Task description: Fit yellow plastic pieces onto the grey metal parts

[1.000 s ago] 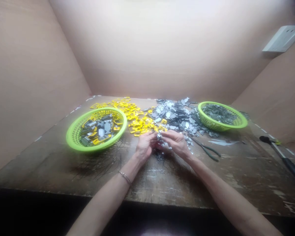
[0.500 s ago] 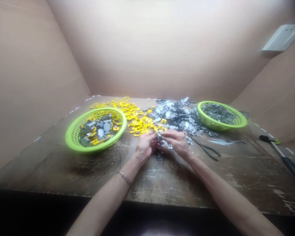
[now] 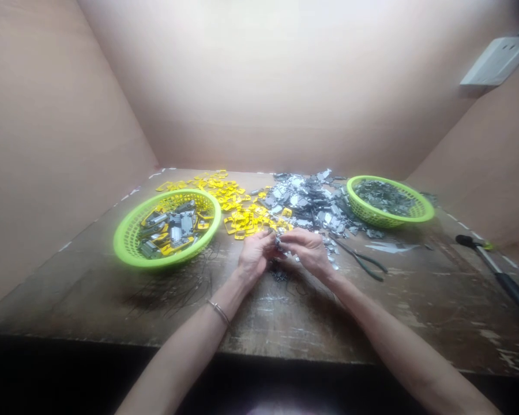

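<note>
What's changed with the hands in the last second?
Very little. The left hand and right hand stay close together at the small silver metal pieces, and less silver now shows between the fingers. No clear take or release shows. The whole view drifts slightly, as the head moves. Both green plastic baskets, the yellow pieces and the pliers stayed as they were.

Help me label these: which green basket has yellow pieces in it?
The green basket on the left holds yellow pieces among grey metal parts; the green basket on the right shows only grey metal.
</note>
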A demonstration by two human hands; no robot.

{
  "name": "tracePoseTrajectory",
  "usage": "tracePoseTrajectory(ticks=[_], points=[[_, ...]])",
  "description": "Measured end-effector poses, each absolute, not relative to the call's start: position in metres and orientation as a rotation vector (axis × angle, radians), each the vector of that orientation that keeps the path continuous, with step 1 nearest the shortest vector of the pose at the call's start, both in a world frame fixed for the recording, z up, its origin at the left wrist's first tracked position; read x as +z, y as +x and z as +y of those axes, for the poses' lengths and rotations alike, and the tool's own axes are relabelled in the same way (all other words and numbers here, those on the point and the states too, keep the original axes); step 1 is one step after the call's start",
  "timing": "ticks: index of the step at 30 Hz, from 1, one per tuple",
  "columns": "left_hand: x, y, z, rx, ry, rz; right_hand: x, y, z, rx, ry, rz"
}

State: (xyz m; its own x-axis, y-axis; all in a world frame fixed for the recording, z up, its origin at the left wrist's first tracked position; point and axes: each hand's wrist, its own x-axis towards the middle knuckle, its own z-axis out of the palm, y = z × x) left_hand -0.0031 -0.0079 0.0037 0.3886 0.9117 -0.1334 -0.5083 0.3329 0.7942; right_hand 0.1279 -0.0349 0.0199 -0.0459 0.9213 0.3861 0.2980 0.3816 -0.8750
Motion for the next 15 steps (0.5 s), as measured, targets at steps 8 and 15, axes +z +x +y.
tracePoseTrajectory(ticks=[8,15], points=[[-0.0005,-0.0027,-0.0065,0.983,0.739,0.600,0.0113,0.1312,-0.0333,0.669,-1.117,-1.649],[0.0037,-0.0033,-0.0075,0.984,0.723,0.644,0.0151,0.1321,-0.0345,0.494,-1.057,-1.811]])
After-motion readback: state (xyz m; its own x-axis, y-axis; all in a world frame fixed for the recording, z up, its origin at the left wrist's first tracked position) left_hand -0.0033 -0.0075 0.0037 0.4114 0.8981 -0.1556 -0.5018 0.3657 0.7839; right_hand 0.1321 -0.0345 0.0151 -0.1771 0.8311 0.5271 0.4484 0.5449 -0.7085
